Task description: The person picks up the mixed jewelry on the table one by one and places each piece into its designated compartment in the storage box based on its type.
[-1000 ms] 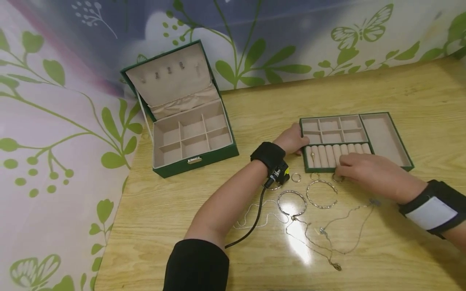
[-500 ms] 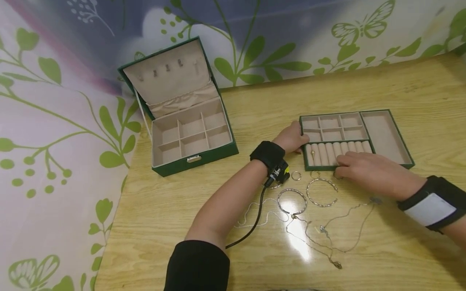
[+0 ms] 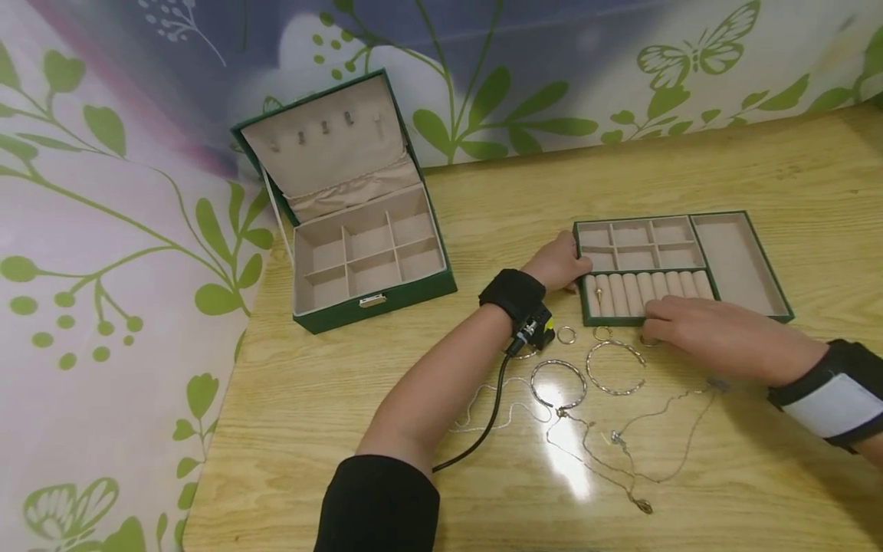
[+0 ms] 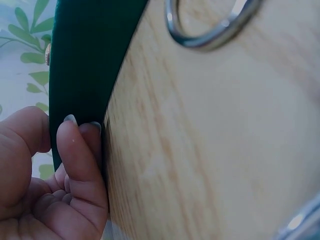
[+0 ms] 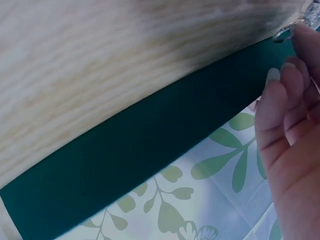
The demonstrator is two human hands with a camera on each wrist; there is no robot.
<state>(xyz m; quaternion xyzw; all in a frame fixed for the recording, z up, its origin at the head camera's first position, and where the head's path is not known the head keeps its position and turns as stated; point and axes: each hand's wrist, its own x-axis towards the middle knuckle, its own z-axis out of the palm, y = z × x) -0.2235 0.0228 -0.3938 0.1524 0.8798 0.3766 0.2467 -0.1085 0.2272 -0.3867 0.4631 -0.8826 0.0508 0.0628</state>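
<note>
A green tray [image 3: 735, 261] with beige compartments and ring rolls lies on the table. My left hand [image 3: 557, 263] grips its left edge, thumb on the rim; in the left wrist view the fingers [image 4: 75, 155] press its green side. Over the tray's front edge, my right hand [image 3: 724, 337] pinches a ring [image 3: 648, 341], mostly hidden; the right wrist view shows a ring [image 5: 283, 35] at the fingertips [image 5: 277, 82]. One gold ring [image 3: 599, 295] sits in the left of the rolls. Two more rings [image 3: 566, 335] lie in front of the tray.
An open green jewelry box [image 3: 372, 304] stands at the back left, its compartments bare. Bracelets [image 3: 616, 392] and several necklaces [image 3: 643, 506] lie in front of the tray. A black cable [image 3: 483, 425] runs from the left wrist. Patterned cloth [image 3: 510, 115] rises behind.
The whole head view shifts slightly. Both hands stay nearly in place at the tray; the right hand's ring is less visible than a second ago.
</note>
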